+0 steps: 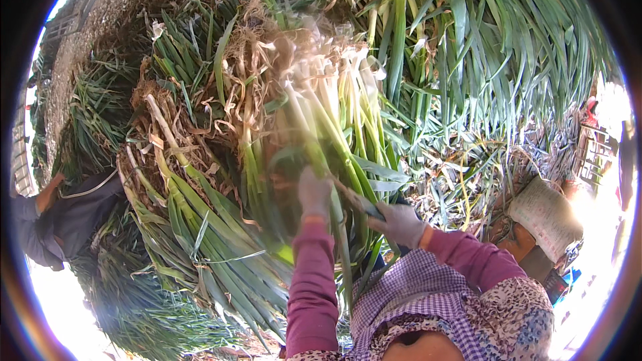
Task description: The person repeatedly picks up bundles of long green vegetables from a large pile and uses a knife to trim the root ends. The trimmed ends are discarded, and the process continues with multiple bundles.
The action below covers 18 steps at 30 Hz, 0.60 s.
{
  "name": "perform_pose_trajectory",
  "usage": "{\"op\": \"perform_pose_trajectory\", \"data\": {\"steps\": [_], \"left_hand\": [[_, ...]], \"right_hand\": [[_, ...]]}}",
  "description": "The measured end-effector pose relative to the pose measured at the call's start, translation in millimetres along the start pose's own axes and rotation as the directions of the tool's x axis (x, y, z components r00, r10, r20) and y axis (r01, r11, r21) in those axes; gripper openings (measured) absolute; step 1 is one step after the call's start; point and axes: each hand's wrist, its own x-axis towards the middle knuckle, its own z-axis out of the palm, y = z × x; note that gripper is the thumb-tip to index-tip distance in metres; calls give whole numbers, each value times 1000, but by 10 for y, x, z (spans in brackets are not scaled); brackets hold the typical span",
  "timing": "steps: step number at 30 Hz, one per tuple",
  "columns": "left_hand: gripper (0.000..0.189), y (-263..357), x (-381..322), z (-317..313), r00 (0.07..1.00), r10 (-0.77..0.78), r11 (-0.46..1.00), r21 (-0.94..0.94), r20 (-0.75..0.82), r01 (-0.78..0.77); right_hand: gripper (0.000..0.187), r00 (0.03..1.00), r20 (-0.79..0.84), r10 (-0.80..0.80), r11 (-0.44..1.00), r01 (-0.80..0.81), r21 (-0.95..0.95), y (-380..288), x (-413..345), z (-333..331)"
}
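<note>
My left hand, in a pale glove and blurred by motion, is closed around a leek-like stalk whose white, rooty end points away from me. In my gloved right hand is a narrow knife-like tool, its tip end close to my left hand and the stalk. Just beyond both hands lies a row of pale-stemmed stalks, their root ends blurred at the far side. On the left, untrimmed stalks with dry brown husks lie with their leaves toward me.
A large heap of long green leaves rises at the far right. Leaf scraps litter the ground, and a printed sack lies at right. Another person in dark clothing is at the left edge, beside more bundles.
</note>
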Motion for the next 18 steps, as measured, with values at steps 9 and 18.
{"op": "perform_pose_trajectory", "data": {"steps": [9,18], "left_hand": [[32,-365,-23,291,991,-130,921,-375,-30,109],[28,-115,-75,174,990,-138,947,-297,-22,125]], "right_hand": [[59,917,-299,-265,964,243,-109,-96,719,-123],[61,894,-377,-242,963,175,-204,-666,1810,-618]]}}
